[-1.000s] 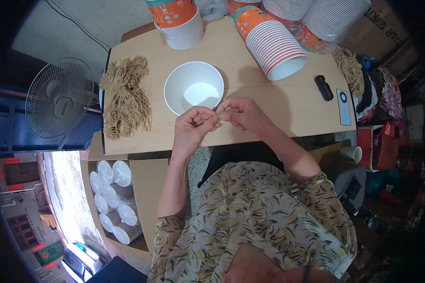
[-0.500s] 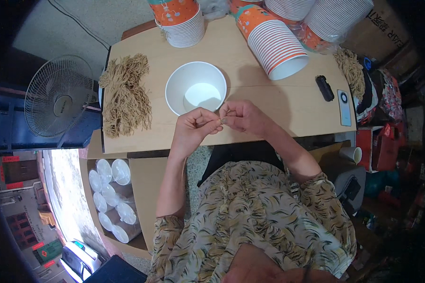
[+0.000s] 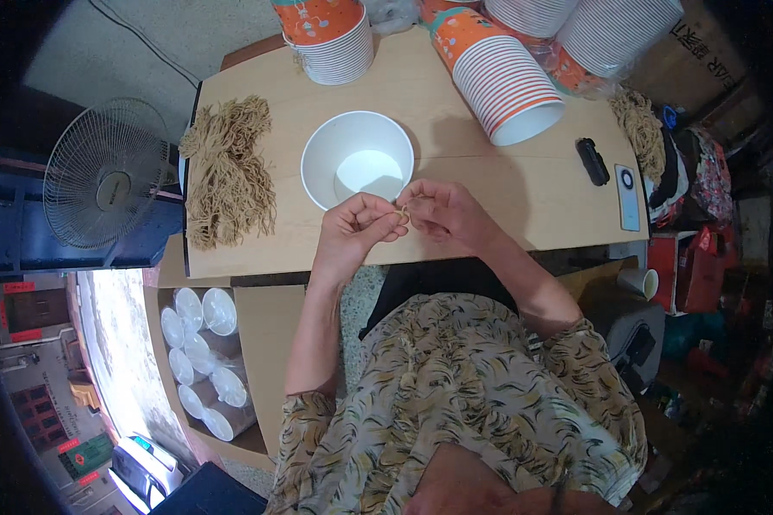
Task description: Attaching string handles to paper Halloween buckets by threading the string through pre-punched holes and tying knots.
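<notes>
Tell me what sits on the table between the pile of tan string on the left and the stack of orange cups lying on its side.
In the head view, an empty white paper bowl stands between the string pile and the tipped cup stack.

Both hands (image 3: 404, 219) together — fingertips pinched

1. I can't make out the tan strand (image 3: 403, 212) pinched between my left hand (image 3: 352, 233) and right hand (image 3: 445, 213); it's too small.
2. The cup stacks (image 3: 575, 26) are cut off by the top edge.
</notes>
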Demonstrator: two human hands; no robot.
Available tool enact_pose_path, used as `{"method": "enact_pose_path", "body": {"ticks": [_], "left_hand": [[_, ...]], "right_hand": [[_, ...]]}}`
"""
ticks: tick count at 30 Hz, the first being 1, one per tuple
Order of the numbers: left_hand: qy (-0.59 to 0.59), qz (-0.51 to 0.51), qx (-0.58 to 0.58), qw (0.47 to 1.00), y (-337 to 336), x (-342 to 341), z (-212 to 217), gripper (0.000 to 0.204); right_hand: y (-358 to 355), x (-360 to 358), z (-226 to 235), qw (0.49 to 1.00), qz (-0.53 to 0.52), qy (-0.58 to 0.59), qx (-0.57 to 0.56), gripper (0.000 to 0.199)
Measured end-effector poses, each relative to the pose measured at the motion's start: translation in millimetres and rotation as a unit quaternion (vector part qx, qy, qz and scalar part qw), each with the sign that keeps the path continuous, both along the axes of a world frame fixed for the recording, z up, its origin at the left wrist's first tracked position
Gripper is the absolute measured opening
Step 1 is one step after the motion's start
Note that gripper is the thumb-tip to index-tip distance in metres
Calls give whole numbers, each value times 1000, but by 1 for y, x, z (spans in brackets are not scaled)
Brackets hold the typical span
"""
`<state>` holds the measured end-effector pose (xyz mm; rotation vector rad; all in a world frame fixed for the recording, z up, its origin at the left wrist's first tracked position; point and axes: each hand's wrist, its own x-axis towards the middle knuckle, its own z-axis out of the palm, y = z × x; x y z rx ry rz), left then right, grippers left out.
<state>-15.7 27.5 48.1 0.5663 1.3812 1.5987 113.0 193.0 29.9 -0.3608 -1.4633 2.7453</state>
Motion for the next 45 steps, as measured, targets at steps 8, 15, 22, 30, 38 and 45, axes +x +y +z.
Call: {"method": "enact_pose_path", "body": {"ticks": [8,15,22,30,38,45], "left_hand": [[6,0,-3,1000,2,1,5,9],[15,-8,-2,1000,4,0,2,8],[21,-21,6,1000,4,-1,4,8],[59,33,54,996,5,10,0,23],[399,80,64,911,-6,26,-2,15],[451,157,39,878,-5,32,-15,12]], "right_hand": [[4,-1,-5,986,-26,7,167,13],[0,0,6,971,-97,15,217,12],[-1,-3,22,966,-140,19,215,11],[-3,-2,32,964,-152,30,218,10],[6,23,47,906,-32,-26,422,12],[9,38,64,946,-90,-13,310,10]]}}
